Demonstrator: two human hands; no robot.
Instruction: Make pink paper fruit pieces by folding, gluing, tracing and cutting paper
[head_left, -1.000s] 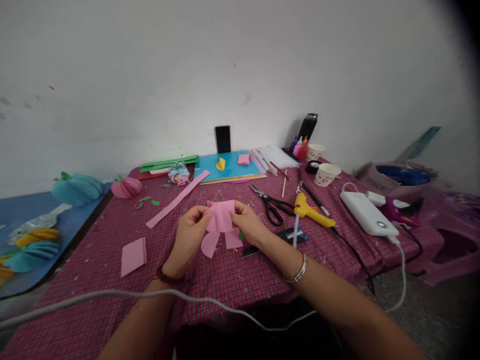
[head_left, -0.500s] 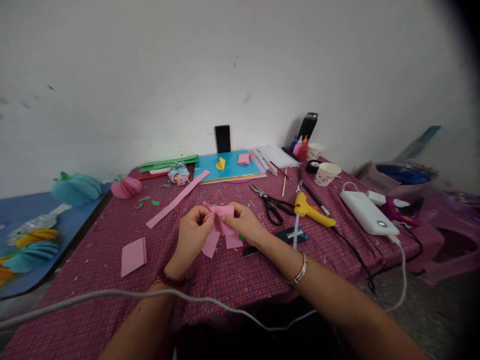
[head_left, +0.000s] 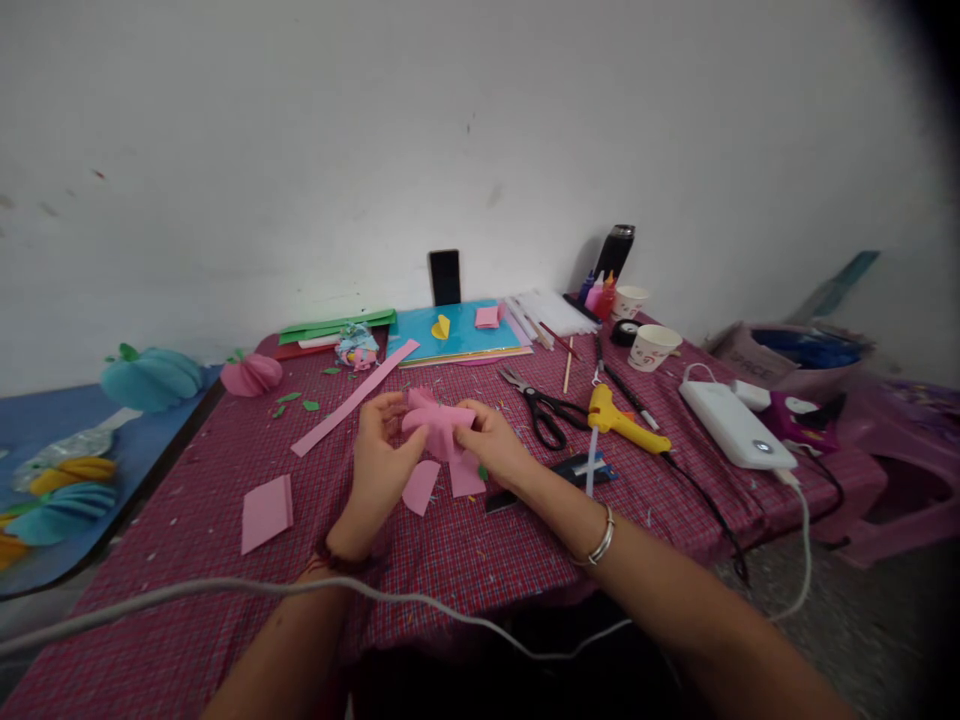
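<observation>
The left hand [head_left: 379, 455] and right hand [head_left: 491, 440] hold a folded pink paper [head_left: 435, 425] over the middle of the red checked cloth [head_left: 217, 450]. Each hand pinches one side with thumb and fingers. Two pink paper bits [head_left: 420, 487] lie at 6 o'clock, just under it. Black scissors [head_left: 544, 410] lie at 3 o'clock, and a long pink strip [head_left: 352, 398] at 10 o'clock.

A: Where does the view look from?
B: From the person's head, facing forward and down over the tabletop [head_left: 187, 600] toward the white wall [head_left: 450, 120].
A: How near?
B: Close: both forearms enter from the bottom edge, the left hand [head_left: 379, 455] and right hand [head_left: 491, 445] meet mid-frame, and the wall fills the upper half
</observation>
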